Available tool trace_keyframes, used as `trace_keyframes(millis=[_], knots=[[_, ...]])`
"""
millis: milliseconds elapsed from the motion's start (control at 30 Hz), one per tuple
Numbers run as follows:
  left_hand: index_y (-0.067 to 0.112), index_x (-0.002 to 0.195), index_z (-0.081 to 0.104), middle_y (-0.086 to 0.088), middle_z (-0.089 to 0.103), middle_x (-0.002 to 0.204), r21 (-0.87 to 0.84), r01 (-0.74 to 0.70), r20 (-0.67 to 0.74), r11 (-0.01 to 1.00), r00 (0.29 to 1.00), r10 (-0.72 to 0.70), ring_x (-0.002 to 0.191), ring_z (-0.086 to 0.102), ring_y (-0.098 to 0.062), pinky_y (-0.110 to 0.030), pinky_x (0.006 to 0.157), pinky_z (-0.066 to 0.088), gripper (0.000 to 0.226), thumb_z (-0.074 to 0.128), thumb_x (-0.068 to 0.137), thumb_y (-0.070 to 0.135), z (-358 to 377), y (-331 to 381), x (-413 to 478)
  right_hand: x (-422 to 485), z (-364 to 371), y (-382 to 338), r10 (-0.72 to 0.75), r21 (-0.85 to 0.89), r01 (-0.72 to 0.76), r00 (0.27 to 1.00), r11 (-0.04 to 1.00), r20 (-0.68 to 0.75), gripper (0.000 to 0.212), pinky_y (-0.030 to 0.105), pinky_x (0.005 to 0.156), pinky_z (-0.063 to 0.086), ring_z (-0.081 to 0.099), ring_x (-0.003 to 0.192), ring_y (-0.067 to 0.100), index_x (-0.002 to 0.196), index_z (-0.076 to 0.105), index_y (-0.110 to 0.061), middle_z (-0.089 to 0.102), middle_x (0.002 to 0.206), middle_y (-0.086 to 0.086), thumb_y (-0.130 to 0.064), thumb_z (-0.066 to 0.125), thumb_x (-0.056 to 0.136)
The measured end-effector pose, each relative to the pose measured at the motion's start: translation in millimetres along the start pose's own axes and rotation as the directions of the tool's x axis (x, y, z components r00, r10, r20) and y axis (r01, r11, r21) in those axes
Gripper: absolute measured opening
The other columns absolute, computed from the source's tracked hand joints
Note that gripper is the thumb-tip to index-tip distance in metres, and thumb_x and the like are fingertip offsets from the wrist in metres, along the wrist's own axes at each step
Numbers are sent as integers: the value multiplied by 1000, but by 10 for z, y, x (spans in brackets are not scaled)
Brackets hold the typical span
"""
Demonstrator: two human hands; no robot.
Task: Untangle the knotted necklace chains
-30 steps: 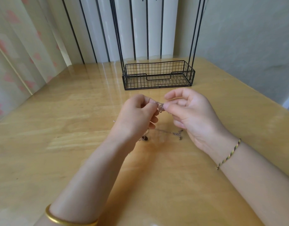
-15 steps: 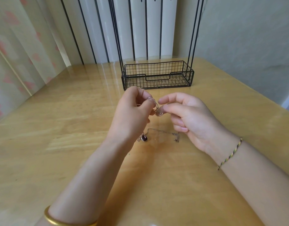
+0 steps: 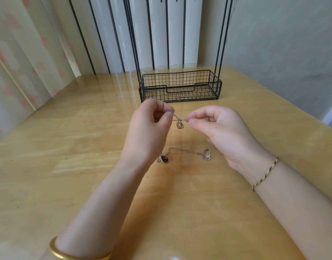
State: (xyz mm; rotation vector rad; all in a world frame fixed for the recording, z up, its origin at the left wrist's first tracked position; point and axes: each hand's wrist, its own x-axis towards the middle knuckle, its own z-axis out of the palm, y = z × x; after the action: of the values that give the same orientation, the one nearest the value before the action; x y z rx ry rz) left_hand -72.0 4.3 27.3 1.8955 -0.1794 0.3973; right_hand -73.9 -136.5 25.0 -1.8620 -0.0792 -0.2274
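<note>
Here's the fine chain point(image 3: 176, 117), stretched in a short taut run above the table between two hands, with a small open-work pendant point(image 3: 180, 125) dangling from its middle. The left hand point(image 3: 146, 134) has it pinched between thumb and forefinger, the other fingers curled in. The right hand point(image 3: 223, 132) mirrors it, thumb and forefinger tips nipped on the far end of that run and the rest of the fingers folded into the palm.

Down below, nearer to us, a second chain point(image 3: 187, 150) lies on the wood between the two wrists. A dark red pendant point(image 3: 164, 159) sits at its left end, just beside the left wrist, and a clasp point(image 3: 206, 157) at its right end, close by the right hand. Whether this one joins the held chain, I can't tell; the links are too fine.

A gold bangle point(image 3: 77, 254) rides the left forearm and a braided cord point(image 3: 265, 174) circles the right wrist. The glossy wooden table point(image 3: 67, 166) runs out to a black wire basket point(image 3: 180, 87) at the far side, just beyond the hands. There's a curtain point(image 3: 20, 62) to the left and a plain wall point(image 3: 283, 44) to the right.
</note>
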Motion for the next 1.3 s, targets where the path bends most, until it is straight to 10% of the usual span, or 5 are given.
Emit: trace_keyframes(millis=[233,900,1300], knots=[[17,85,54,3,57,75,-77,27,31,997,999,-25,59,52,-5,-13,50,43,13,54,93,7,-3,35,-23,-20,5,-23,-30,49,27,998,998,59,13,6,43,28,35,44,-1,84,72,-24,33,58,-7,-11,69,82],[15,87,52,0,62,73,-229,5,105,973,994,19,62,59,-5,-18,54,45,16,51,94,1,16,47,-39,-51,47,-70,119,153,-141,982,978,148,9,25,45,36,41,44,13,84,66,-14,62,73,3,-10,58,83],[9,89,54,1,58,69,-237,-12,99,971,994,36,54,57,-3,-17,54,47,10,53,93,0,6,75,-49,-71,33,-76,34,189,-58,991,980,128,11,12,36,29,48,36,-2,81,67,-15,65,68,-2,-11,61,89]])
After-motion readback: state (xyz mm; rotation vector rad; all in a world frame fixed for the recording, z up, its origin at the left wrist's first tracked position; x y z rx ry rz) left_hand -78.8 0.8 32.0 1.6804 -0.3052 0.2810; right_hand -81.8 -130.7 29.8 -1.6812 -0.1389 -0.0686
